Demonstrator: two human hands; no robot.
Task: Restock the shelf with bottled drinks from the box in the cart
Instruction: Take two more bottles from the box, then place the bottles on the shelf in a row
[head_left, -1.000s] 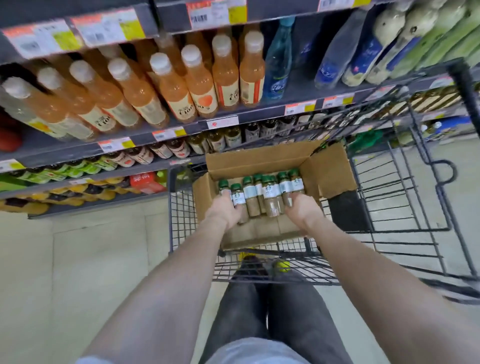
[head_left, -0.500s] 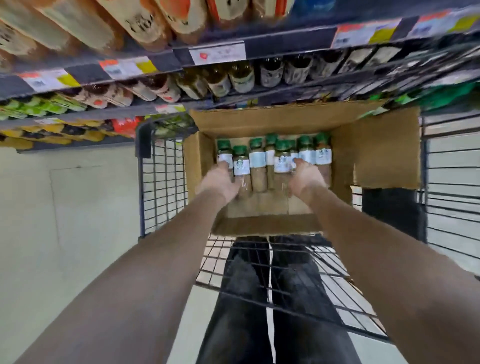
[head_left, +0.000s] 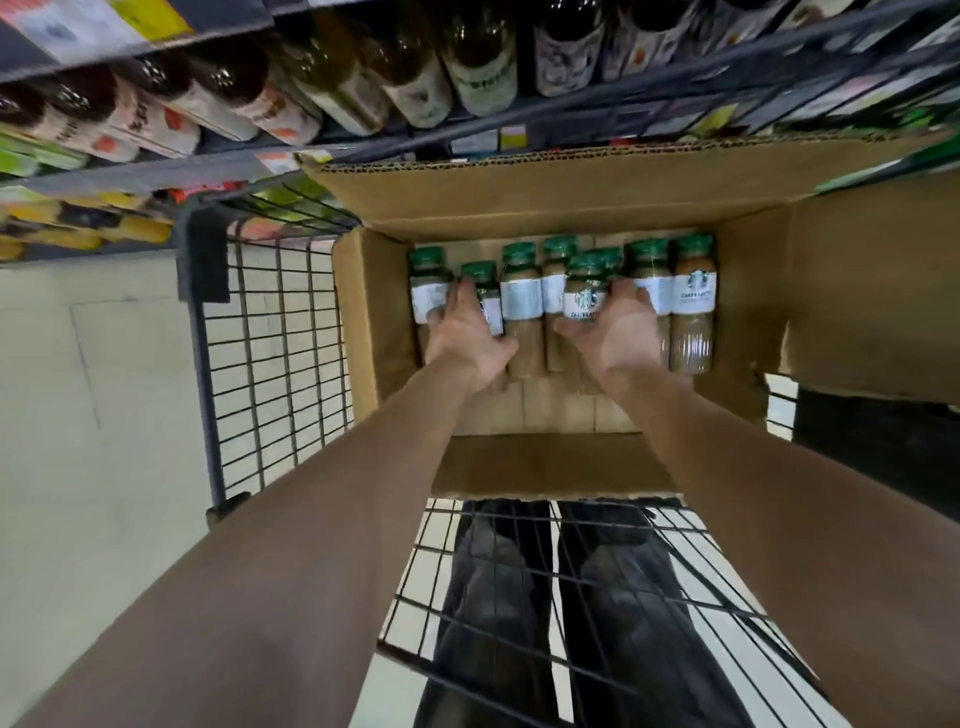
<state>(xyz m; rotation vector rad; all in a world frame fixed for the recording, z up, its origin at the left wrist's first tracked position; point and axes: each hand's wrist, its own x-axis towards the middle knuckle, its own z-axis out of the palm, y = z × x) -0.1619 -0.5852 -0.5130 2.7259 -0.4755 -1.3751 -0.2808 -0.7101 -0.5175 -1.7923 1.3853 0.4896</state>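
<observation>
An open cardboard box (head_left: 545, 197) sits in a black wire cart (head_left: 270, 364). Along its far side stands a row of several coffee bottles with green caps and white labels, such as the rightmost one (head_left: 693, 301). My left hand (head_left: 467, 332) is closed around the second bottle from the left (head_left: 480, 283). Towards the row's middle, my right hand (head_left: 618, 332) grips a bottle (head_left: 584, 291) that stands slightly higher than its neighbours. The near half of the box floor (head_left: 550, 410) is bare cardboard.
Shelves (head_left: 363, 150) of dark glass bottles and price tags run just beyond the cart. A box flap (head_left: 872, 291) hangs open to the right. Pale floor tiles (head_left: 93, 415) lie to the left. My dark trousers (head_left: 561, 623) show through the cart's wire bottom.
My head has dropped closer to the box, so the upper shelves left the view. Both hands have closed around bottles, and the right one's bottle is raised a little.
</observation>
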